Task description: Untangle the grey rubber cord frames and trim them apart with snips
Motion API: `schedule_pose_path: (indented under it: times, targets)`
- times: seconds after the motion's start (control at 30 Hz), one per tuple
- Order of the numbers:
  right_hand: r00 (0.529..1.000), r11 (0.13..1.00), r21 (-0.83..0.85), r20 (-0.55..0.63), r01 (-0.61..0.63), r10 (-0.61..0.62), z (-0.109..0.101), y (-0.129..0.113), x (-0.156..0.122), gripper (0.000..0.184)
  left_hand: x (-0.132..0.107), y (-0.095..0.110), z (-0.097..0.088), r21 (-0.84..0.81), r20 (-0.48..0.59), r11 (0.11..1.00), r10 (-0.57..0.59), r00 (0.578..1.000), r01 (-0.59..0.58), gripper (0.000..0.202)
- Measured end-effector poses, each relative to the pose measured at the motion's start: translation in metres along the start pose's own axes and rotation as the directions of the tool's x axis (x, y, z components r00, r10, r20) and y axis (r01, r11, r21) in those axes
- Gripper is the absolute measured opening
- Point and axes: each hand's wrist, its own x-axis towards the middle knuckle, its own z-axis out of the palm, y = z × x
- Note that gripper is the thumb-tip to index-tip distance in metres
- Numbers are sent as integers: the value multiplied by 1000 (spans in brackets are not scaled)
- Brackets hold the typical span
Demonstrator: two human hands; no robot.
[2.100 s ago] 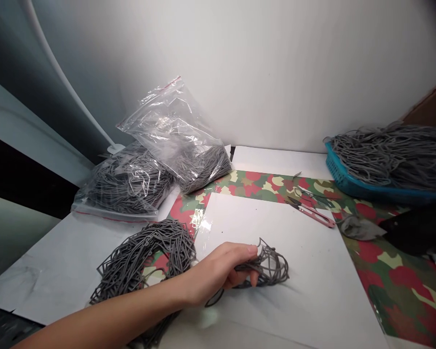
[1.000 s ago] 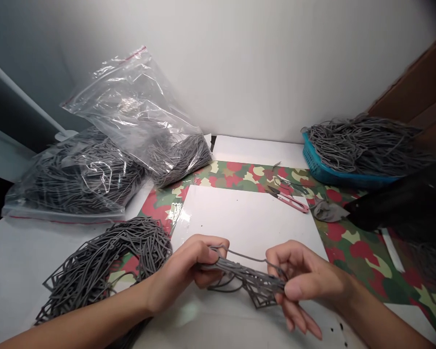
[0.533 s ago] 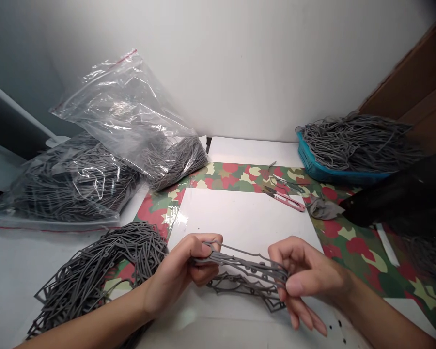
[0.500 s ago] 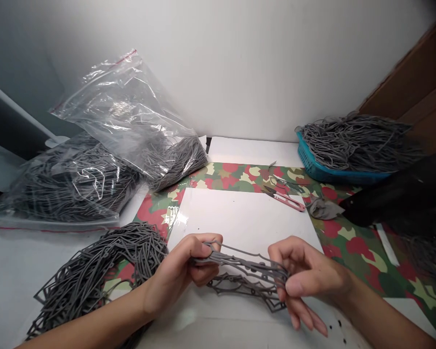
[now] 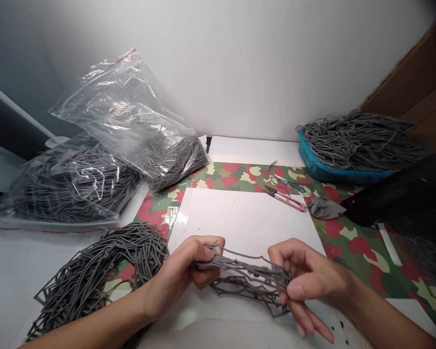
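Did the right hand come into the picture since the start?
Yes. The right hand came in from the lower right onto the white sheet, joining the left hand on the gray gaskets.

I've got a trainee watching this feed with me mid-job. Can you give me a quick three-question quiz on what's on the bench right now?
1. True or false: both the left hand and the right hand grip the same bunch of grey rubber gaskets.
2. Where do the pink snips lie?
A. in the blue basket
B. on the camouflage sheet, left of the basket
C. inside a clear bag
3. Fill in: the loose gasket pile lies beside the ____ forearm.

Key: 1 true; 2 B; 3 left.
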Motion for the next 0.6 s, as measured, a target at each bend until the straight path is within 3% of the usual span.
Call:
schedule_pose_path:
  times: [0.13, 0.43, 0.6]
  targets:
    - [999, 1000, 22, 48, 8, -9, -1, 0, 0, 28, -2, 1, -1, 48, 34, 997, -68, 997, 66, 21]
    - [997, 1000, 25, 71, 13, -15, -1, 0, 1, 21, -1, 4, 2, -7, 34, 998, -56, 998, 57, 21]
    - [984, 995, 90, 170, 34, -49, -1, 0, 2, 21, 0, 4, 2, -123, 40, 990, -57, 998, 61, 22]
